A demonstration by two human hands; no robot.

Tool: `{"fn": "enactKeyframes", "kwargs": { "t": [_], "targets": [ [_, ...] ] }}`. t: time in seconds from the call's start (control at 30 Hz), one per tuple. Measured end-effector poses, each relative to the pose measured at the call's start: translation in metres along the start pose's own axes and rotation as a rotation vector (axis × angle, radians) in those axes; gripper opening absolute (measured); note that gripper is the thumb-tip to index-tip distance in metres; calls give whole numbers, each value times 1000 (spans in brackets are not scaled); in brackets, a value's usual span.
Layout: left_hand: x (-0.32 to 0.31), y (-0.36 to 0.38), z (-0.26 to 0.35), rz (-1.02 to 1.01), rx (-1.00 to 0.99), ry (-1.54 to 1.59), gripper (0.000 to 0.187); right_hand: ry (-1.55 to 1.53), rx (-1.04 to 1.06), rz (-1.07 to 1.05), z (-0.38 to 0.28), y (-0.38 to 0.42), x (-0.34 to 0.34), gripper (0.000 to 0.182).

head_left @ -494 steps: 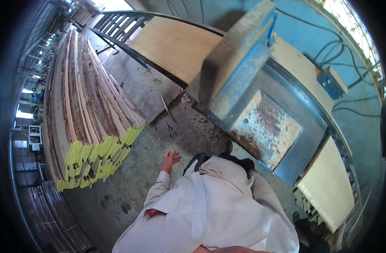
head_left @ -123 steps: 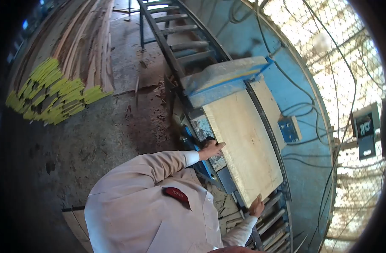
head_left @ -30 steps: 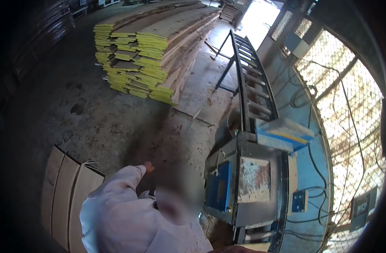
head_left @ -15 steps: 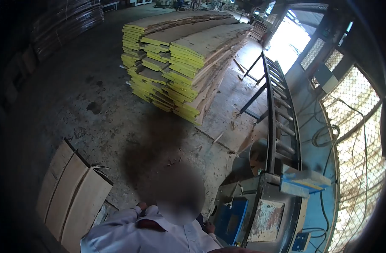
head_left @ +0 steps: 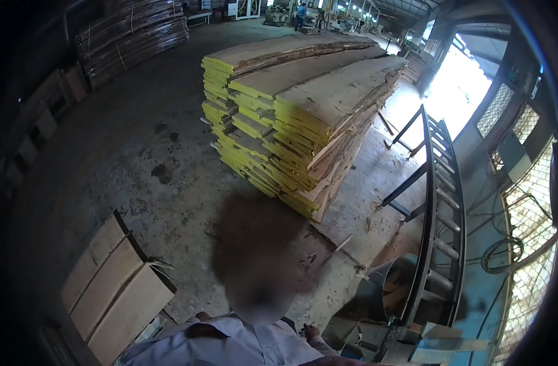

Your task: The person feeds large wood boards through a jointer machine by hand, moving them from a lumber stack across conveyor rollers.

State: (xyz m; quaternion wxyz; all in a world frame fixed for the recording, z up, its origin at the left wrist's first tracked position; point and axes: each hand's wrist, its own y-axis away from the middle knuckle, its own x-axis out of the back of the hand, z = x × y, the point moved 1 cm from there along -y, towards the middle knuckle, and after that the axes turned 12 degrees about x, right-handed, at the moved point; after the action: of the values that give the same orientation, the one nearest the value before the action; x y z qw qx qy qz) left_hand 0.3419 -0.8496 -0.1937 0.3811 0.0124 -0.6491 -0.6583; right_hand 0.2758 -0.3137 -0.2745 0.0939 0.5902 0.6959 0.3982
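At the bottom edge, my left hand [head_left: 202,316] shows only as a small part above the light shirt; its fingers are hidden. My right hand [head_left: 312,332] is low beside my body, near the metal machine [head_left: 361,335]. Its fingers are small and dark, with a dark spot beside them that I cannot make out. A blurred round patch covers the area between the hands. Ahead stands a tall stack of rough boards [head_left: 327,85], their ends painted yellow. Several pale wide boards [head_left: 129,299] lean or lie at the lower left.
A roller conveyor [head_left: 446,244] runs along the right, beside a bin [head_left: 401,287] with wood scraps. Cables [head_left: 504,253] hang on the blue wall near mesh windows. Wrapped timber [head_left: 132,49] is piled at the far left. A person [head_left: 301,17] stands far back. Wood debris litters the floor.
The view has tilted up and turned slightly left, so the stack and conveyor sit lower and further right. Less of my left hand and the machine shows now.
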Motion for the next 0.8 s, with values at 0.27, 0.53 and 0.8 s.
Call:
{"fn": "enactKeyframes", "kwargs": {
  "t": [0.27, 0.53, 0.8],
  "targets": [
    [180, -78, 74, 441, 90, 437, 33, -176, 17, 10, -136, -139, 3, 37],
    [222, -95, 127, 493, 47, 525, 36, 76, 575, 125, -350, -224, 8, 38],
    [257, -187, 56, 233, 86, 377, 45, -79, 839, 628, -645, -198, 58, 51]
  ]
}}
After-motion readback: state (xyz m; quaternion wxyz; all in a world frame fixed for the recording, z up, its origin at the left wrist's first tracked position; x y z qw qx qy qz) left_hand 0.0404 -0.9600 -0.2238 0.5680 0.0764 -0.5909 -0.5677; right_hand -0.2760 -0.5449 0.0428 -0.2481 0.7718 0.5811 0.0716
